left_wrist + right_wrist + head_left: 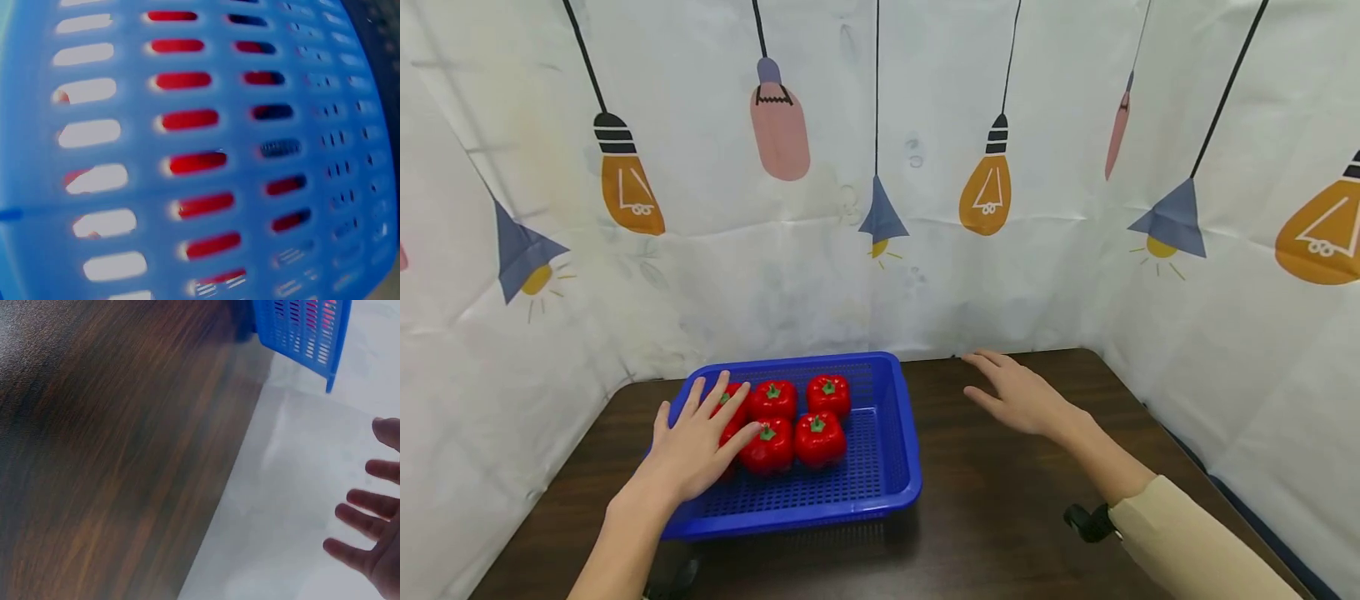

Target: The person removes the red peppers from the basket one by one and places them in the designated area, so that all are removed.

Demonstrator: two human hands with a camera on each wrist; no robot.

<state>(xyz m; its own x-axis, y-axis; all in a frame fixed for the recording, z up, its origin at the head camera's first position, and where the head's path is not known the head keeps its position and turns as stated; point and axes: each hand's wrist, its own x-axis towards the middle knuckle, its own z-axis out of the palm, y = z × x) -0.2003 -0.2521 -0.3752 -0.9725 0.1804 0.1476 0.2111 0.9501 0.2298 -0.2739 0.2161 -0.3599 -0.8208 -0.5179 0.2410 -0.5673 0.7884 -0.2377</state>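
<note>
A blue plastic basket [880, 492] with slotted walls stands on the dark table, holding several red bell peppers [820, 438] with green stems. Over its left part my left hand [696, 446] is spread, fingers straight, in front of some peppers; whether it touches them I cannot tell. To the right of the basket, my right hand [1018, 396] hangs above the table with nothing in it. In the right wrist view that hand [375, 519] shows its fingers apart. The left wrist view is filled by the basket's slotted wall [144, 144], red showing through; no hand appears there.
The dark wood-grain table [992, 517] reaches back to a white fabric sheet [820, 292] printed with hanging lamps, which also runs along both sides. A black band [1090, 523] is worn at the right wrist, by a beige sleeve [1187, 542].
</note>
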